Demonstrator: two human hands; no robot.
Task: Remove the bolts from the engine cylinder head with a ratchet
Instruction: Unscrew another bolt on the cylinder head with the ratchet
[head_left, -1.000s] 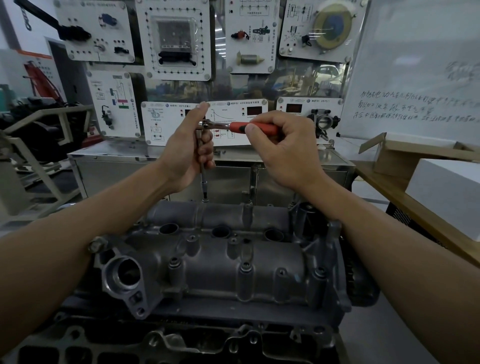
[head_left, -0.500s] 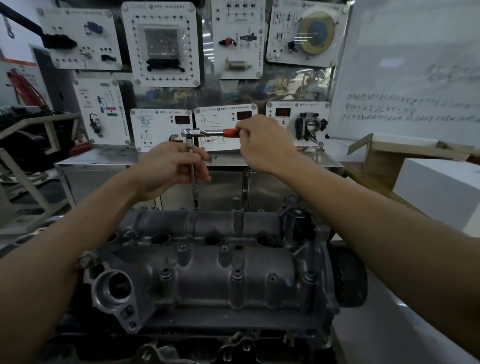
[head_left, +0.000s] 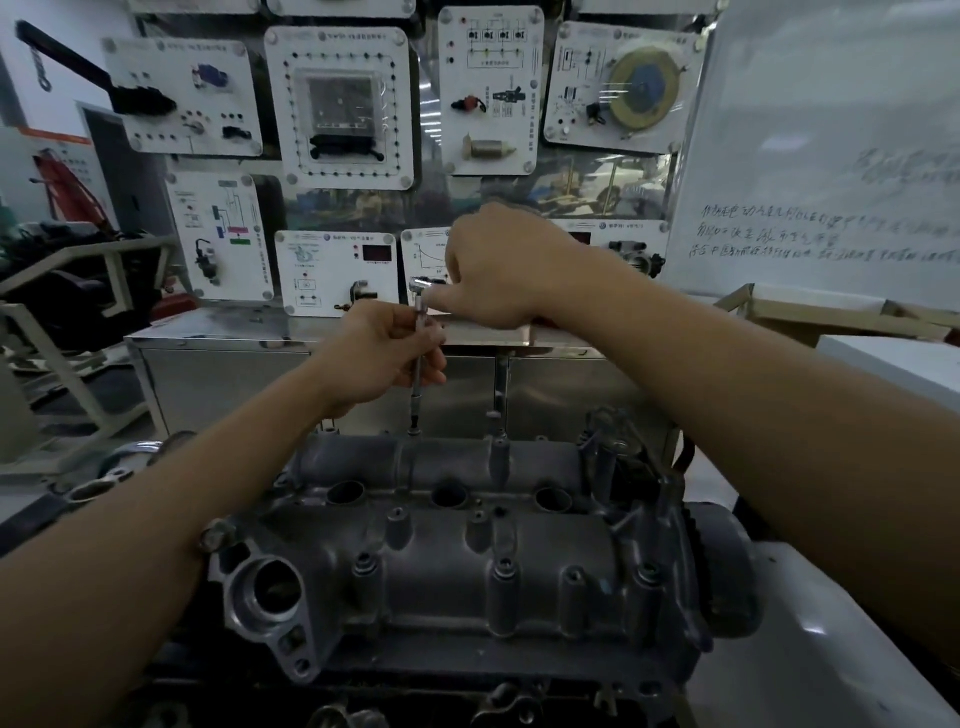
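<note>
The grey engine cylinder head (head_left: 457, 566) lies in front of me, with several bolts in its bosses. A ratchet (head_left: 418, 287) stands over its far edge on a long thin extension bar (head_left: 417, 384), whose socket sits on a bolt (head_left: 414, 430) at the back rim. My left hand (head_left: 382, 353) pinches the extension bar partway up. My right hand (head_left: 493, 267) is wrapped around the ratchet handle, hiding the handle almost entirely; only the chrome head shows at the thumb.
A steel cabinet (head_left: 218, 364) stands right behind the engine, under a wall of white training panels (head_left: 340, 98). A whiteboard (head_left: 831, 156) and open cardboard box (head_left: 831, 317) are at the right. A white box (head_left: 893, 364) sits beside it. A metal frame (head_left: 67, 312) stands left.
My right hand has swung the ratchet handle round, so the orange grip is now hidden under it. My left hand slid from the ratchet head down onto the bar.
</note>
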